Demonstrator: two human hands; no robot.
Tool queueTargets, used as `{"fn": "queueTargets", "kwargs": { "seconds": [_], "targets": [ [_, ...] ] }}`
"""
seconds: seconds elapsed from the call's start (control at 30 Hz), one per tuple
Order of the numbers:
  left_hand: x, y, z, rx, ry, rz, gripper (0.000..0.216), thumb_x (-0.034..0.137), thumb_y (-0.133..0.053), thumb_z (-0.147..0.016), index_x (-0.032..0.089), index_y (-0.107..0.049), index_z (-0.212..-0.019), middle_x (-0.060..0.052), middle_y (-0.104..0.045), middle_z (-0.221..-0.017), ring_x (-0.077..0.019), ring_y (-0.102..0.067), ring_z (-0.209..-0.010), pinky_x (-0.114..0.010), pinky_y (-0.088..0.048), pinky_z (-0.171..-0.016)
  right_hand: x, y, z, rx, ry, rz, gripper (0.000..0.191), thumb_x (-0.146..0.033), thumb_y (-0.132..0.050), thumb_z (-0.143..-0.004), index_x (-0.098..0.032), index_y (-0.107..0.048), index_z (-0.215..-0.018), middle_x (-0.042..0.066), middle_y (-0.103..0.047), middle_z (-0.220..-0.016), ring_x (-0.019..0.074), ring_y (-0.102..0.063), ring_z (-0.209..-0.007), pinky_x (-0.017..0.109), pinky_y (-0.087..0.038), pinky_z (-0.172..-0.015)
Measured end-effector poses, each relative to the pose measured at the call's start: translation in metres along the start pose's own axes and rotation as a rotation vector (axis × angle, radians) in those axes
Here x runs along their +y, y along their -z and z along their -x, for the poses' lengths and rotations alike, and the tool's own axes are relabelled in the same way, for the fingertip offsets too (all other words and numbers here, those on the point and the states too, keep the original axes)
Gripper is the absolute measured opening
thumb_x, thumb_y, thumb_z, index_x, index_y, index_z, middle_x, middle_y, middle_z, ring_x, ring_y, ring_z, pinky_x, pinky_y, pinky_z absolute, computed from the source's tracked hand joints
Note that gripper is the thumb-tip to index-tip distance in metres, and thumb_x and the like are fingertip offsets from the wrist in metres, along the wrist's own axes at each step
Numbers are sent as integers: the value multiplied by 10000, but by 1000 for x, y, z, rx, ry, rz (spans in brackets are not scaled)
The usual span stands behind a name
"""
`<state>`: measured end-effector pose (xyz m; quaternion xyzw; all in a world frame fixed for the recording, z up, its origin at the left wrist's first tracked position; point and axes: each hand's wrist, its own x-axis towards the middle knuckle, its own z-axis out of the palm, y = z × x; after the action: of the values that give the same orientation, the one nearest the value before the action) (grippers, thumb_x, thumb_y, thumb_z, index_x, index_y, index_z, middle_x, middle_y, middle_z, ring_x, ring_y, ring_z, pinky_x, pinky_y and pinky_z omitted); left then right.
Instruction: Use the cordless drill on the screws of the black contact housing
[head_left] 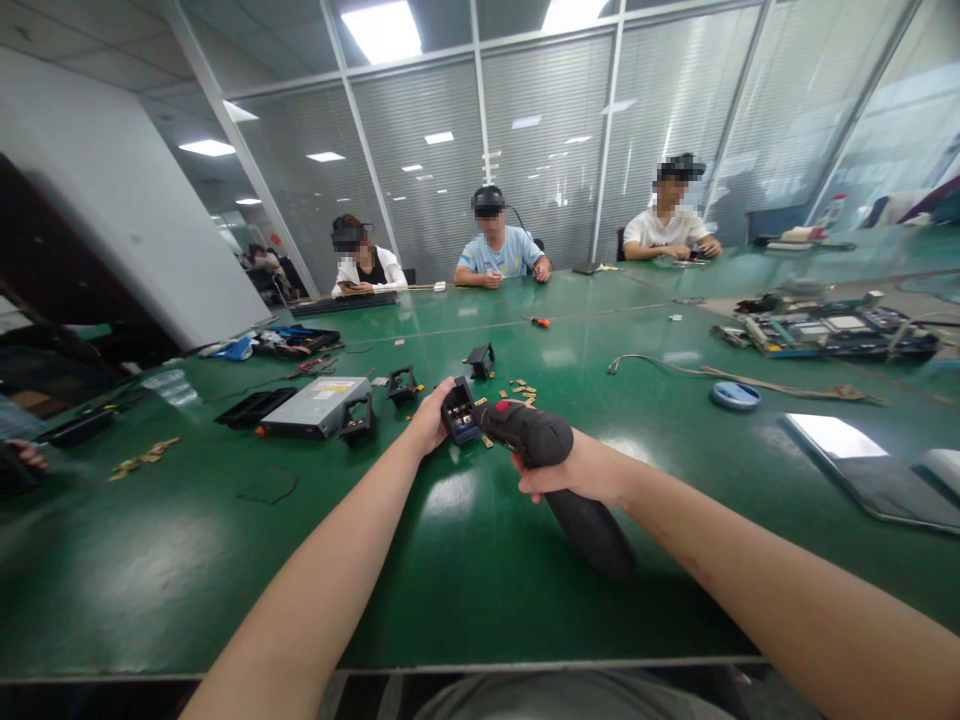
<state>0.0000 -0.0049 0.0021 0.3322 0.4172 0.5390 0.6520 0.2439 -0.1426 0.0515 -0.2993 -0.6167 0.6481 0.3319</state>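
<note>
My left hand (431,422) is closed around the side of a small black plastic housing (460,412) with metal pieces inside its open face. My right hand (574,470) grips a black cordless screwdriver (529,432) with a red button on top. Its front end points left at the housing; I cannot tell whether its tip touches. Small brass-coloured pieces (525,388) lie scattered on the green table just behind the tool. Similar black housings, one behind (481,360) and two to the left (358,417), stand close by.
A silver disc drive (315,405) lies left, with a plastic cup (172,388) beyond it. To the right are a blue round lid (735,395), a cable (787,382), a tablet (870,465) and circuit boards (840,325). Several people sit across the table (465,560).
</note>
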Motion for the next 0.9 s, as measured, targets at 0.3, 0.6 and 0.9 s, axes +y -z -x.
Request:
{"fn": "queueTargets", "kwargs": {
  "seconds": [0.3,0.6,0.9],
  "targets": [
    [1,-1,1,0,-4,9,314,427,-765,-935,160,-717,-1092,-94,-806,-890,-227,-787,-711,-356,-647,-773,2,1,-1,-3,9,-17,700,-92,-847,-636,-224,-560,-1261,-84,-621,-773,132,-631,-600,277,-563,-585],
    [1,-1,1,-5,8,18,380,451,-818,-889,157,-721,-1111,-93,-811,-879,-230,-789,-706,-348,-645,-769,0,0,-1,3,8,-19,811,-83,-845,-623,-229,-533,-1357,-89,-614,-759,137,-625,-594,278,-560,-573],
    [0,0,-1,-7,-5,-29,330,454,-735,-952,147,-727,-1075,-101,-804,-852,-242,-777,-682,-368,-642,-731,0,0,0,-5,31,-1,764,-64,-826,-643,-227,-567,-1342,-86,-602,-748,131,-621,-606,259,-553,-563]
  ]
}}
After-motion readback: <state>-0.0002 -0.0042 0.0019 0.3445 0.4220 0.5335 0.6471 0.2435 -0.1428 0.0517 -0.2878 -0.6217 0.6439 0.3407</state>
